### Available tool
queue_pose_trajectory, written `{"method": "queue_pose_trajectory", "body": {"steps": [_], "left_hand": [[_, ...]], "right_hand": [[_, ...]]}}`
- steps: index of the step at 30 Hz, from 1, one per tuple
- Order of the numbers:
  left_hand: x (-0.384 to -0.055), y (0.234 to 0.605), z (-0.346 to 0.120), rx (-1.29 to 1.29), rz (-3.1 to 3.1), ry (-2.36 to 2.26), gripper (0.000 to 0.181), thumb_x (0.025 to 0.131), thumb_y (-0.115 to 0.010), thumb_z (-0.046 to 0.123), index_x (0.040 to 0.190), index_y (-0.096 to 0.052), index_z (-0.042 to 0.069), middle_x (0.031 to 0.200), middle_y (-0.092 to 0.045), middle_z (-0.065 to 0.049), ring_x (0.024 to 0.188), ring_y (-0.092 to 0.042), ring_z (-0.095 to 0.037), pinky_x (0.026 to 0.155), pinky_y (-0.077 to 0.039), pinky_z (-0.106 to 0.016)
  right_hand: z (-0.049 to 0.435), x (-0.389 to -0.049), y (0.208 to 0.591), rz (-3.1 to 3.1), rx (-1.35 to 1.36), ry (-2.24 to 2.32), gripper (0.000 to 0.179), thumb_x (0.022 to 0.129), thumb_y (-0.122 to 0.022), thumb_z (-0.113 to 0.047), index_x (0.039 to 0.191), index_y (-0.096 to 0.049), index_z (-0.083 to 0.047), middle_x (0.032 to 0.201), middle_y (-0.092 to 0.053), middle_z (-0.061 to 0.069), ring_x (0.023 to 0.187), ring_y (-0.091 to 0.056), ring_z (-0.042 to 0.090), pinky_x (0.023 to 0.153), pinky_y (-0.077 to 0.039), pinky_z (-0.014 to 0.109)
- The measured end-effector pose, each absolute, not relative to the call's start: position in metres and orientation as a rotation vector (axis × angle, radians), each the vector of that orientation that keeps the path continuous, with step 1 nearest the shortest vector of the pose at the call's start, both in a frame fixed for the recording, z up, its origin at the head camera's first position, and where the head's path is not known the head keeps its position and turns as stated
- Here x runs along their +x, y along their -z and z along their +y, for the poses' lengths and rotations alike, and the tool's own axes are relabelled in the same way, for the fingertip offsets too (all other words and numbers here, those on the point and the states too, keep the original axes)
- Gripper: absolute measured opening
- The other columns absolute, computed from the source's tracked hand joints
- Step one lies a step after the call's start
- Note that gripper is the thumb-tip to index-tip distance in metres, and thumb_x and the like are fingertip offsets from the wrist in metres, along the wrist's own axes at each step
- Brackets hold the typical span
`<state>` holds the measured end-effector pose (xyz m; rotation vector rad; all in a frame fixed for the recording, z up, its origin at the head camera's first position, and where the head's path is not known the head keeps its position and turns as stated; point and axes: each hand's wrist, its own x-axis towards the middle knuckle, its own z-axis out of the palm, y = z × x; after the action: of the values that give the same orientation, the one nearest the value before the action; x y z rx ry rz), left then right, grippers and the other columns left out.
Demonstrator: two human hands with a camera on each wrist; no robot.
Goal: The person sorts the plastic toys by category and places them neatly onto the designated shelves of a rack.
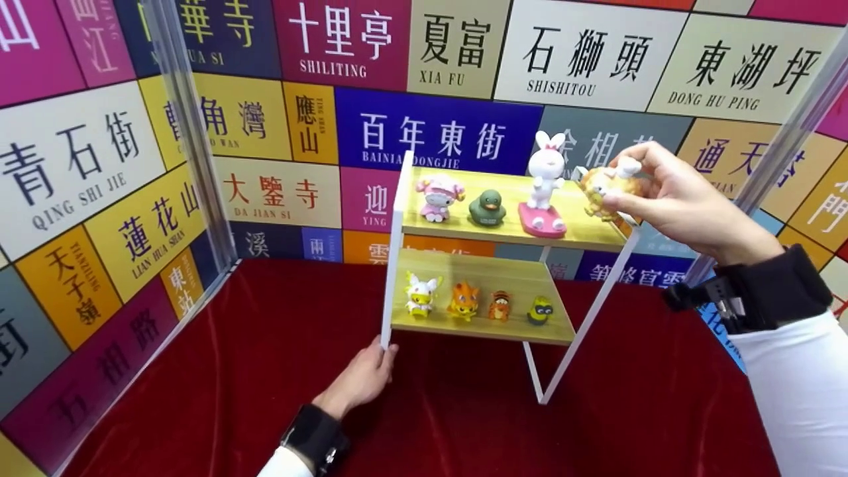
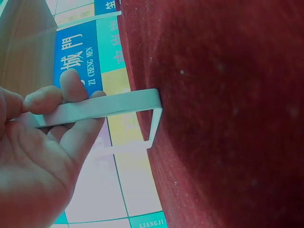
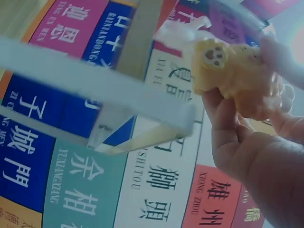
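My right hand (image 1: 686,212) holds a yellow animal figurine (image 1: 599,195) with a white part on top, over the right end of the upper board. The right wrist view shows a paw print on the figurine (image 3: 237,78), beside the shelf's white frame. A small two-tier shelf (image 1: 490,265) has wooden boards and a white frame. Low on its left side, my left hand (image 1: 361,377) grips the frame; in the left wrist view, fingers and thumb are around the white bar (image 2: 128,102). Nearest the held figurine stands a white rabbit figurine (image 1: 546,169) on a pink base.
A pink-hooded figurine (image 1: 436,199) and a green duck (image 1: 487,209) share the upper board. Below stand a white-and-yellow figurine (image 1: 421,295), an orange one (image 1: 465,301), a tiger (image 1: 500,306) and a yellow goggled figurine (image 1: 540,310). Red cloth (image 1: 265,371) lies beneath; printed panels (image 1: 437,126) rise behind.
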<state>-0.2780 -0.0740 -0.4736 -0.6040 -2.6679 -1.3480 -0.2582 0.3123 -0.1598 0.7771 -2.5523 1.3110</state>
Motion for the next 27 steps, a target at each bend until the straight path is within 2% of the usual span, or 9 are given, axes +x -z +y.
{"method": "queue_pose_trajectory", "body": {"steps": [4, 9, 13, 18, 27], "left_hand": [[-0.277, 0.476, -0.074, -0.612, -2.662, 1.349, 0.027, 0.11, -0.04, 0.029, 0.108, -0.051, 0.005, 0.066, -0.054, 0.002, 0.058, -0.051, -0.009, 0.057, -0.044, -0.026], [-0.278, 0.476, -0.074, -0.601, -2.656, 1.347, 0.026, 0.11, -0.041, 0.027, 0.107, -0.051, 0.004, 0.066, -0.055, 0.001, 0.058, -0.052, -0.009, 0.057, -0.044, -0.026], [-0.279, 0.475, -0.073, -0.595, -2.666, 1.353, 0.025, 0.11, -0.04, 0.027, 0.107, -0.051, 0.004, 0.066, -0.054, 0.002, 0.058, -0.051, -0.009, 0.057, -0.044, -0.026], [-0.279, 0.474, -0.073, -0.592, -2.667, 1.373, 0.025, 0.11, -0.041, 0.026, 0.107, -0.051, 0.004, 0.066, -0.053, 0.002, 0.058, -0.051, -0.01, 0.057, -0.043, -0.026], [-0.279, 0.475, -0.074, -0.589, -2.675, 1.394, 0.024, 0.11, -0.04, 0.025, 0.115, -0.051, 0.004, 0.067, -0.051, 0.004, 0.059, -0.05, -0.009, 0.055, -0.042, -0.025]], "right_hand": [[0.317, -0.263, 0.162, -2.662, 0.644, -1.172, 0.034, 0.098, -0.066, -0.011, 0.125, -0.046, -0.011, 0.111, -0.061, 0.001, 0.097, -0.067, 0.007, 0.076, -0.058, 0.021], [0.319, -0.267, 0.163, -2.734, 0.58, -1.074, 0.046, 0.099, -0.065, -0.016, 0.136, -0.039, -0.016, 0.112, -0.064, -0.003, 0.097, -0.067, 0.007, 0.079, -0.055, 0.02], [0.319, -0.269, 0.164, -2.733, 0.596, -1.076, 0.047, 0.099, -0.064, -0.014, 0.137, -0.037, -0.011, 0.11, -0.065, -0.004, 0.094, -0.067, 0.007, 0.078, -0.055, 0.02], [0.318, -0.27, 0.166, -2.728, 0.579, -1.013, 0.049, 0.097, -0.067, -0.015, 0.137, -0.041, -0.005, 0.112, -0.061, -0.006, 0.101, -0.062, 0.004, 0.078, -0.054, 0.018], [0.318, -0.273, 0.167, -2.748, 0.546, -0.993, 0.052, 0.098, -0.066, -0.017, 0.142, -0.042, -0.006, 0.118, -0.061, -0.004, 0.104, -0.061, -0.001, 0.079, -0.054, 0.016]]}}
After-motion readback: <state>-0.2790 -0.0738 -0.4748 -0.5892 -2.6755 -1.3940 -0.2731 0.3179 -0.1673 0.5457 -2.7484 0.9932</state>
